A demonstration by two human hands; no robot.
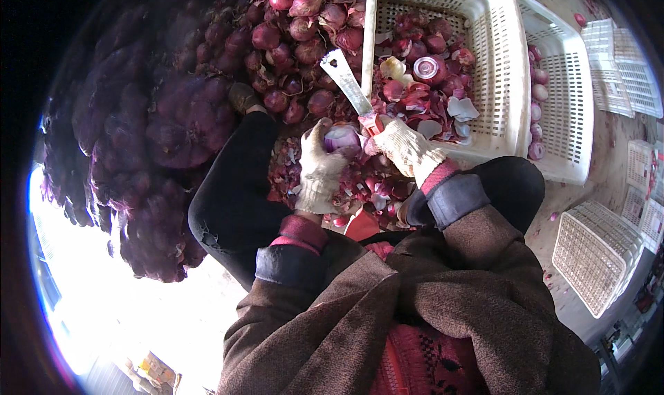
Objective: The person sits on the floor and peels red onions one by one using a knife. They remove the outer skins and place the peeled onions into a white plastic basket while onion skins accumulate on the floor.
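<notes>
My left hand (320, 169), in a pale knit glove, holds a partly peeled red onion (341, 137) with its whitish-purple side facing up. My right hand (407, 145), gloved alike, grips the red handle of a metal-bladed knife (350, 82). The blade points up and to the left, over the heap of unpeeled red onions (309, 51). Right of the knife, a white plastic crate (485, 65) contains red onions, loose skins and a cut onion (426, 69) with its rings showing. Onion skins (282, 174) cover the ground below my hands.
Full purple mesh sacks (150, 120) are piled at the left. A second white crate (565, 99) with peeled onions in a row (537, 112) stands beyond the first. Stacked crates (591, 260) stand at the right, with others farther up. My bent knees flank the skins.
</notes>
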